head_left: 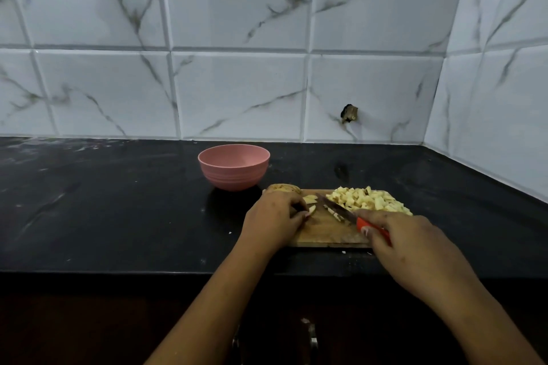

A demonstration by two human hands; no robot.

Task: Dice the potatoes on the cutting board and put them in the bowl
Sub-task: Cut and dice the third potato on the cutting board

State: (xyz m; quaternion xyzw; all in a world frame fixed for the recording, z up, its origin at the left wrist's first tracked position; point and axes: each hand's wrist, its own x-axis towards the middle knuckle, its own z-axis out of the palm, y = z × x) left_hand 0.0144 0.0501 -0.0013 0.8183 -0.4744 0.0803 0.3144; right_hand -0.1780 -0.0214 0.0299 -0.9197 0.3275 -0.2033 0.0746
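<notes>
A white marble-veined tiled wall (237, 83) fills the upper half and turns a corner at the right. Below it runs one black counter (103, 210). Two bare forearms reach in from the bottom edge, angling toward each other over the counter's front edge. The right hand (406, 243) lies palm down over the near right corner of the one wooden board (326, 234), its fingers wrapped round the red handle (363, 224) of a single knife (338, 209). The dark blade slants away to the left, its tip low among the cut pieces at mid-board. The left hand (274, 218) rests knuckles up on the board's left end, fingertips bent down and pinning a pale potato piece (311, 210) just beside the blade. One pink bowl (234, 169) stands upright on the counter beyond the board's far left corner, near it but not touching. One pile of dice (367, 200) covers the board's far right part, too many to count. One brown-skinned potato (284, 188) sits at the board's far left corner, just behind the left hand's knuckles. A few loose strips (310, 198) lie between it and the blade; their number is unclear. One dark ragged hole (350, 113) marks the wall above the board.
</notes>
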